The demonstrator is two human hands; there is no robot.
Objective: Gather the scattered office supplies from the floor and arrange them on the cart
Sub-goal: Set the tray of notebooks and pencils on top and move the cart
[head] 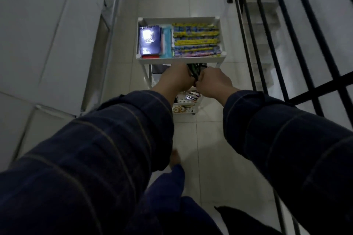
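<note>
A white three-tier cart [179,61] of smooth plastic stood on pale glossy floor tiles [210,139] at about twelve o'clock from the person. Both hands met just below the near rim of its top tray, over the middle shelf: the left hand [174,78] and the right hand [214,82] were each curled closed around a bundle of dark, slender pens [194,71], whose long axis ran from six o'clock up toward twelve, the far ends pointing under the top tray. In that tray, long yellow-and-blue packets [196,40] lay stacked side by side at the three o'clock half, their length running nine to three. At the nine o'clock half lay a shiny dark blue booklet [150,40], rectangular and catching glare, with a flat teal item [167,42] just beside it. The bottom shelf held small mixed packets [188,97], too dim to name. Dark navy sleeves [114,139] with thin light stripes covered both forearms. Black metal railing bars [286,44] rose at three o'clock.
</note>
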